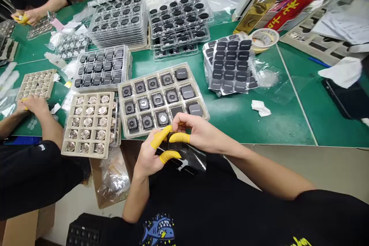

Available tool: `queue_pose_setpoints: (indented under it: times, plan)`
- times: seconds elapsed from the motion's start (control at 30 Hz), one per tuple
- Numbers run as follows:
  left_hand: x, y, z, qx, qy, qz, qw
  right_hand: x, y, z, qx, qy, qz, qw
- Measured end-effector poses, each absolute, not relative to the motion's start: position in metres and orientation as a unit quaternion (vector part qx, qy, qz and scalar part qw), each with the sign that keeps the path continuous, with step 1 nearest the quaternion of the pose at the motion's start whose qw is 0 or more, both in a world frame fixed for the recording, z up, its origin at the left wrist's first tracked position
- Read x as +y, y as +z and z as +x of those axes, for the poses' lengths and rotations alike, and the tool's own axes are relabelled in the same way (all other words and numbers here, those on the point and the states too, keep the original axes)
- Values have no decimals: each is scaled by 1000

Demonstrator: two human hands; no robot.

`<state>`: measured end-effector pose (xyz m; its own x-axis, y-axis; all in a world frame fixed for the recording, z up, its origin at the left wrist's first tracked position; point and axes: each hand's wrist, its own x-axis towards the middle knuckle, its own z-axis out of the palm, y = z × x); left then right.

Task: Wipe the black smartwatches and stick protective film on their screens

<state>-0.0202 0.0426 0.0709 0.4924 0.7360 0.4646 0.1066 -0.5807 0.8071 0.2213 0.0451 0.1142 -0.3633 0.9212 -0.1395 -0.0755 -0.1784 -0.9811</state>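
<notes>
Hands: left hand (148, 159) and right hand (201, 132) each pinch a small dark rounded-square piece (174, 144) by the table's near edge.
Finger cots: three yellow rubber ones (179, 137) show, two left, one right.
Film: one glossy dark film strip (198, 164), at four o'clock below the piece.
Good handling: probably best to grip only the piece's edges, cots on the glossy face, and keep the film from creasing.
Watch tray: one beige tray under clear plastic (129, 134), twelve o'clock; fifteen cells: three black squares, eleven disc-centred cases, one dark cell I cannot read.
Rose-gold tray: one beige tray (77, 153), nearly ten o'clock, fifteen round watches.
Label sheets: overlapping sheets of black rounded-square labels (230, 65), one o'clock; total uncountable.
Black-piece stack: clear plastic trays (127, 61), between ten and eleven; fifteen on top.
Tape: one cream roll (272, 42), between one and two.
Tall stack: clear disc-filled trays (119, 40), eleven o'clock; layers uncountable.
</notes>
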Motion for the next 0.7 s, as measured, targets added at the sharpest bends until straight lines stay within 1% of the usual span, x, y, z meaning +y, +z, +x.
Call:
queue_pose_setpoints:
  times: [0.17,0.4,0.5,0.7]
  plan:
    - [41,70,-20,275,418,791,352,42,117,218,-527,648,-408,370]
    - [38,70,-16,304,414,772,374,38,112,227,-582,617,-415,330]
    - [38,69,-15,319,412,755,398,37,109,233,-627,572,-423,318]
    - [39,61,-13,346,409,733,419,35,110,231,-704,453,-422,348]
